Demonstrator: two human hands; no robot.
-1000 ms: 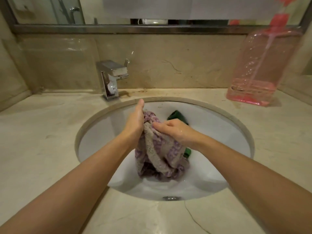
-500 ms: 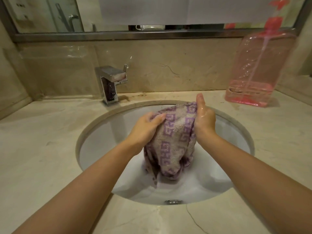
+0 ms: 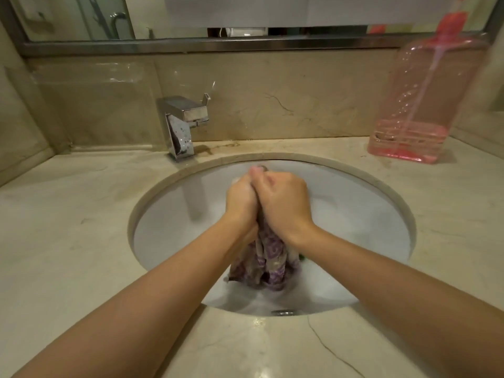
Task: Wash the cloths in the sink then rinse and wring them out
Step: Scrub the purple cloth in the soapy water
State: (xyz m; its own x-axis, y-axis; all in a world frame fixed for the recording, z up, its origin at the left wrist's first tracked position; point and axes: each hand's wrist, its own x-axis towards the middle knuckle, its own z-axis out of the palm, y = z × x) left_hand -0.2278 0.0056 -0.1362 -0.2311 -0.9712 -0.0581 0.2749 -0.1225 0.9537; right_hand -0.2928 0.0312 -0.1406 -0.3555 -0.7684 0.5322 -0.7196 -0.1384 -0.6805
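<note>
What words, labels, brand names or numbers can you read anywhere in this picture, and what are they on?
None can be read.
Pink bottle: no label showing.
Tap: bare metal, no brand mark visible.
Purple cloth, gripped by the left hand and right hand: a woven pattern only, no letters.
Mirror: the reflection is too blurred to show any text.

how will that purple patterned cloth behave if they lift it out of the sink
Probably floppy: the purple patterned cloth hangs in limp folds below the left hand and right hand squeezing it. Likely heavy for its size, since it looks soaked. It may drip into the sink.
</note>
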